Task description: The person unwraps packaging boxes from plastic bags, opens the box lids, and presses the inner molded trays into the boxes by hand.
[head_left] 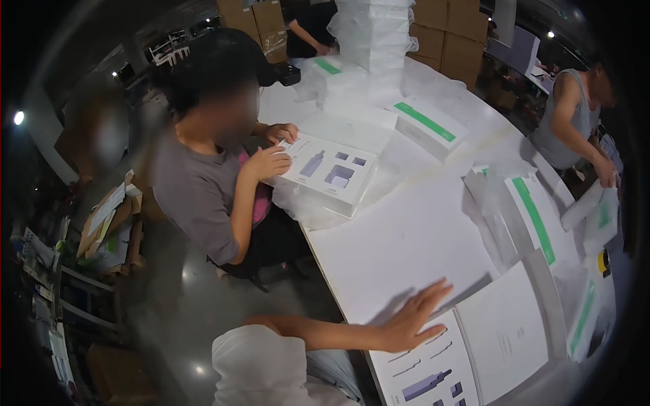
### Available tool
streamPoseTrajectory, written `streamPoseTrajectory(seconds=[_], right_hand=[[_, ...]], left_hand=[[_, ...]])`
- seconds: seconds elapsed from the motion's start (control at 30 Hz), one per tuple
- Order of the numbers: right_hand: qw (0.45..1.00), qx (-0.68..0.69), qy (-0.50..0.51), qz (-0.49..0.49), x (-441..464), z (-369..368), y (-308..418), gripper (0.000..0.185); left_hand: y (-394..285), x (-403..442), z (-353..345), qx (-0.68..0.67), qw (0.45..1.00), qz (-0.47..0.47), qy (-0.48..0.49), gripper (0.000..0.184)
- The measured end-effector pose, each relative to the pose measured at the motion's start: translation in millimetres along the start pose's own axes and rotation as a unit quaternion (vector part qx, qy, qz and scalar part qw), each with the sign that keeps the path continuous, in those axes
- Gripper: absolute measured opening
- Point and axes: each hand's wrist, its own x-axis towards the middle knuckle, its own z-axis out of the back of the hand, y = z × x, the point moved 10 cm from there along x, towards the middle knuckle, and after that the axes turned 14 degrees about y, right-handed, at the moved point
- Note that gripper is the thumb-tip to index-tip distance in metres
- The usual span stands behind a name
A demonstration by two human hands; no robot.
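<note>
My left hand (409, 326) reaches in from the lower left, palm down with its fingers spread. It lies over the far left edge of an open white box (432, 369), its thumb beside the line drawings on the insert. Whether it presses on the insert or hovers just above, I cannot tell. The insert has a bottle-shaped lilac recess (425, 386) and smaller square cutouts. To the right, the box's lid (504, 331) is folded back, with faint small print inside. My right hand is out of view.
Across the white table (386, 250), a seated person rests both hands on a similar open box (325, 177). Closed boxes with green bands (426, 122) and plastic wrapping (484, 223) lie around. Another person at right handles a wrapped box. A wrapped stack (374, 37) stands behind.
</note>
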Motion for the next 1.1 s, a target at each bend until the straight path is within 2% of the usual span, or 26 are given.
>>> streamPoseTrajectory(seconds=[0.07,0.1,0.13,0.2,0.23,0.27,0.33,0.4,0.43,0.47,0.5,0.57,0.6,0.7,0.8,0.9,1.07,1.1], right_hand=[[0.999,-0.04,-0.006,0.014,5,-10,13,0.096],[0.998,-0.064,-0.018,0.015,4,-11,13,0.096],[0.995,-0.097,-0.035,0.009,-3,-4,9,0.097],[0.984,-0.16,-0.069,-0.031,-18,12,-18,0.098],[0.977,-0.187,-0.078,-0.063,-21,18,-42,0.098],[0.993,-0.081,-0.084,-0.036,-19,19,-61,0.091],[0.987,0.137,-0.077,0.033,-16,14,-87,0.088],[0.985,0.159,-0.06,0.026,-15,8,-84,0.086],[0.984,0.166,-0.053,0.023,-13,7,-79,0.085],[0.985,0.162,-0.052,0.014,-13,6,-73,0.085],[0.986,0.155,-0.054,0.006,-14,5,-67,0.084],[0.985,0.162,-0.06,-0.022,-15,6,-79,0.083],[0.995,0.068,-0.078,-0.003,-17,13,-83,0.082],[0.992,0.09,-0.092,0.018,-17,15,-94,0.083],[0.982,0.17,-0.079,0.002,-12,6,-82,0.082],[0.994,0.071,-0.077,-0.003,-13,10,-69,0.082],[0.996,0.039,-0.085,-0.003,-15,13,-72,0.086],[0.995,-0.042,-0.091,0.005,-15,16,-70,0.087]], left_hand=[[-7,-13,47,0.113,0.982,-0.054,-0.144,0.085],[1,-27,75,0.182,0.962,-0.027,-0.202,0.088],[16,-50,111,0.17,0.94,0.017,-0.296,0.088],[6,-91,195,0.196,0.857,0.062,-0.472,0.073],[29,-113,221,0.031,0.837,0.081,-0.54,0.06],[48,-122,228,-0.229,0.782,-0.009,-0.58,0.051],[3,-107,229,-0.142,0.838,-0.025,-0.526,0.051],[-50,-72,195,0.025,0.925,-0.125,-0.359,0.051],[-88,-56,178,0.143,0.943,-0.152,-0.258,0.051],[-127,-43,158,0.255,0.936,-0.184,-0.155,0.051],[-155,-40,142,0.289,0.913,-0.259,-0.13,0.044],[-201,-42,119,0.309,0.871,-0.372,-0.084,0.042],[-221,-47,109,0.304,0.853,-0.421,-0.06,0.041],[-250,-57,89,0.275,0.825,-0.494,0.0,0.039],[-260,-58,76,0.251,0.813,-0.522,0.055,0.036],[-266,-60,72,0.235,0.801,-0.544,0.089,0.033],[-282,-56,78,0.209,0.812,-0.526,0.141,0.03],[-287,-55,82,0.199,0.823,-0.51,0.155,0.029]])
